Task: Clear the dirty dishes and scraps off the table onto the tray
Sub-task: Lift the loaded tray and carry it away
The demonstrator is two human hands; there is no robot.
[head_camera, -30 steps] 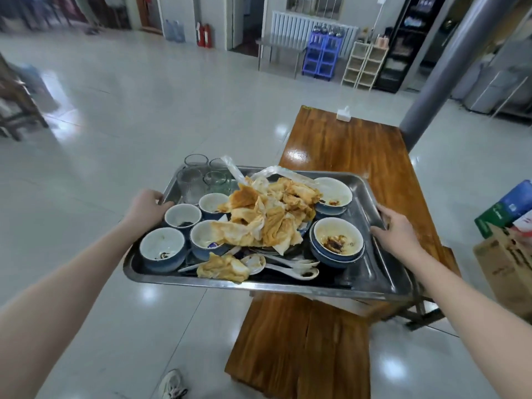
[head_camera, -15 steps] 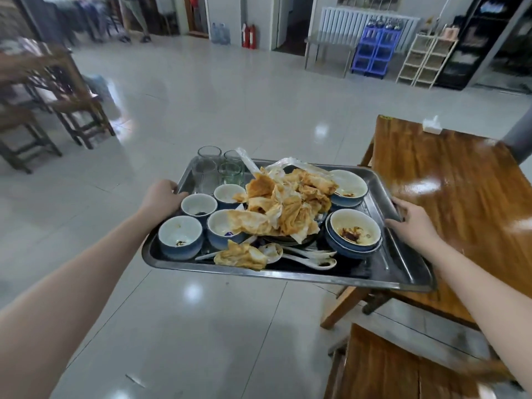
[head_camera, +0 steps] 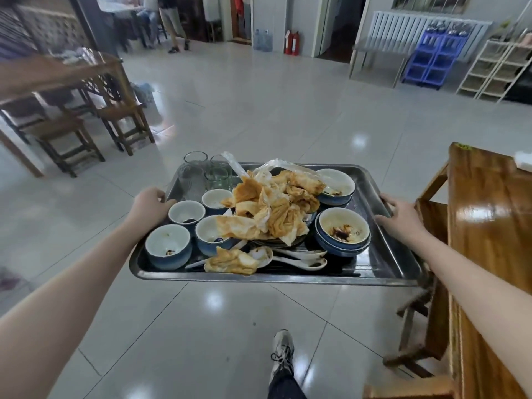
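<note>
— Where is the tray [head_camera: 273,279] now?

— It is held in the air over the floor, just left of the table [head_camera: 489,226]. The left hand [head_camera: 151,205] is clamped on its left rim and the right hand [head_camera: 403,218] on its right rim, fingers curled over the edge.

— How should it be carried?

— Level and slowly, I'd say. The glasses [head_camera: 201,174] in the far left corner stand tall, the stained napkins [head_camera: 276,208] are heaped loose, and the spoons [head_camera: 299,259] by the near rim could slide.

— Is there any writing to read?

— None. A green mark [head_camera: 463,146] on the table's far corner is too small to make out.
</note>
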